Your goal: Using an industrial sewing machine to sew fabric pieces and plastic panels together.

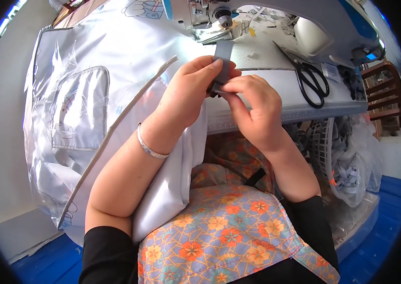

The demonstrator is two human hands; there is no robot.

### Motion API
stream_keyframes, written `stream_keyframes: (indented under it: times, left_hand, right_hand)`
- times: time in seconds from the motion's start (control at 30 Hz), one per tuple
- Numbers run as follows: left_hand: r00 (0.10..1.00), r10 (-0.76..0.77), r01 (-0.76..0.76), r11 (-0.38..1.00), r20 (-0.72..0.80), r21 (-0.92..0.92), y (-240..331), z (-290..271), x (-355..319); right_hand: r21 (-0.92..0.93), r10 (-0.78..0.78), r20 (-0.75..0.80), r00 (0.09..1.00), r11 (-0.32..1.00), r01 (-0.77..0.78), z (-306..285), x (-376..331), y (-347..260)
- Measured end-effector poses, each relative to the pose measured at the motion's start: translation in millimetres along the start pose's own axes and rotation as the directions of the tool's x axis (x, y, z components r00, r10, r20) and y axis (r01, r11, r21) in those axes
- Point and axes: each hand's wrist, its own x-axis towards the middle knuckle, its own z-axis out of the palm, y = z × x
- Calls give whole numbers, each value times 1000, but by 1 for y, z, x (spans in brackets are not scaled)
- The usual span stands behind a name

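Note:
My left hand [188,90] is closed on a grey fabric strap [222,51], thumb pressed flat against it. The strap runs up toward the sewing machine's [340,26] needle area. At the strap's lower end, my right hand [257,106] pinches the grey material between thumb and fingers. Something dark shows under the fingertips there, too hidden to name. Left of my hands lies a large white printed cloth [134,42] with a grey bound edge and a clear plastic layer. Part of the white cloth hangs down over my lap beside my left forearm.
Black-handled scissors [312,86] lie on the white machine table [252,90], to the right of my hands. Thread scraps and small dark pieces lie near the machine. Below the table's right side stands a white plastic basket [322,144] beside a clear bag [359,161] of scraps.

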Motion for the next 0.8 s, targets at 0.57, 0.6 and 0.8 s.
stream_keyframes:
  times: [0.57,0.6,0.8]
  left_hand:
    - [996,44,-65,960,81,273,4,-10,6]
    - [985,168,-158,820,31,551,5,-14,9]
    - [762,625,-311,123,169,943,20,-65,35]
  right_hand:
    - [638,593,178,785,539,-551,-1,24,23]
    - [678,623,159,766,495,-543,5,28,23]
    - [334,595,403,695,612,-717,33,44,40]
